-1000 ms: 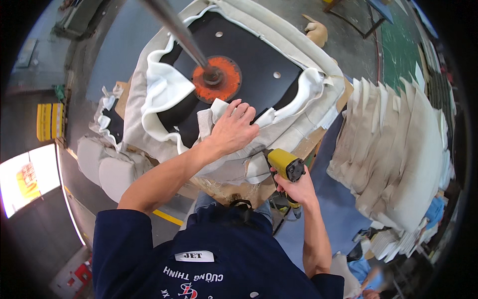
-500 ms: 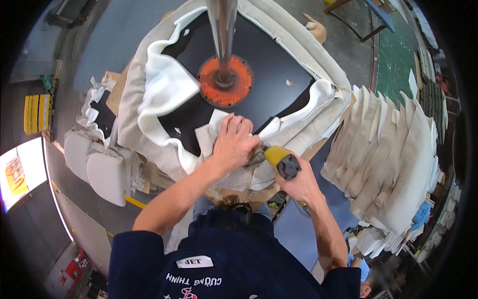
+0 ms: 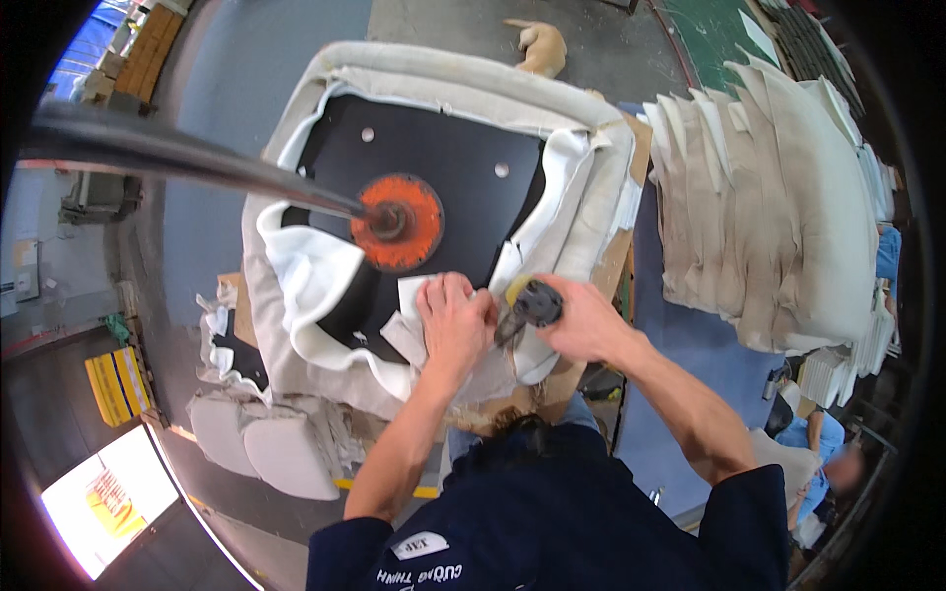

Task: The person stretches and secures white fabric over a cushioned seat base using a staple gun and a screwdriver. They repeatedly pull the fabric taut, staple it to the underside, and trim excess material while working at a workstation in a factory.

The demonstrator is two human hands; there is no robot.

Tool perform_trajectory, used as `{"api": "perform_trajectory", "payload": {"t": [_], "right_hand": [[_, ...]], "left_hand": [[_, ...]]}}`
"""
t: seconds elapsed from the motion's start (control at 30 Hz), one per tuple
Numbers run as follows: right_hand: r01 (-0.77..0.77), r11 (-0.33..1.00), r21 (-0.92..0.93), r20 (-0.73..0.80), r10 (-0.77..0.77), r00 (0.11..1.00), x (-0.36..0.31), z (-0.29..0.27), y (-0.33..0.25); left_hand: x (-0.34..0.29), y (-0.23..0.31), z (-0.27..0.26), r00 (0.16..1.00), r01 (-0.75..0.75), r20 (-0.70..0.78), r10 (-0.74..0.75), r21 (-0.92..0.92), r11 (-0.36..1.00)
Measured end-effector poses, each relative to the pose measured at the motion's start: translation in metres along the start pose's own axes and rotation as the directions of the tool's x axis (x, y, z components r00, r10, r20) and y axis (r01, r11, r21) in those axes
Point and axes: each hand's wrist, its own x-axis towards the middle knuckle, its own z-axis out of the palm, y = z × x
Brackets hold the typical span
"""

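Note:
A seat cushion lies underside up, with beige fabric (image 3: 434, 94) round a black panel (image 3: 443, 133) and wavy white padding (image 3: 313, 264) along the edges. On its near edge, the fingers of my left hand (image 3: 455, 320) are closed over a folded flap of fabric (image 3: 404, 337). My right hand (image 3: 583, 320) grips a yellow and black staple gun (image 3: 538, 303), whose nose is down by the fabric close to my left fingers. Whether the nose touches the fabric, I cannot tell. An orange disc (image 3: 431, 231) on a metal pole (image 3: 246, 175) rests against the panel.
Beige covers (image 3: 749, 207) are heaped at the right beside a blue-grey surface (image 3: 680, 394). Grey cushions (image 3: 286, 458) stand at the lower left, near a yellow striped block (image 3: 118, 384). Another person (image 3: 813, 443) is at the far lower right.
The view has swung round, so the pole now slants in from the left and the cushion looks turned. Both hands stay at its near edge, the right still holding the staple gun.

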Motion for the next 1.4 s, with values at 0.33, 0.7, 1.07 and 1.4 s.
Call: {"api": "perform_trajectory", "payload": {"t": [0.33, 0.7, 1.07, 1.4], "right_hand": [[-0.172, 0.889, 0.425, 0.069, 0.158, 0.985, -0.011, -0.029, 0.014], [-0.21, 0.907, 0.365, 0.03, 0.214, 0.976, 0.033, -0.074, 0.037], [-0.211, 0.977, -0.02, 0.085, 0.212, 0.974, 0.084, -0.085, -0.005], [-0.221, 0.973, 0.065, 0.153, 0.209, 0.966, 0.081, -0.086, 0.009]], "left_hand": [[0.016, 0.012, -0.019, 0.967, 0.065, 0.234, -0.106, 0.175, 0.982], [0.112, 0.019, 0.056, 0.992, -0.102, 0.074, 0.099, 0.026, 0.994], [0.111, 0.011, 0.068, 0.997, -0.021, -0.073, 0.017, -0.058, 0.998], [0.069, 0.019, 0.026, 0.985, 0.165, 0.056, -0.166, 0.021, 0.986]]}}
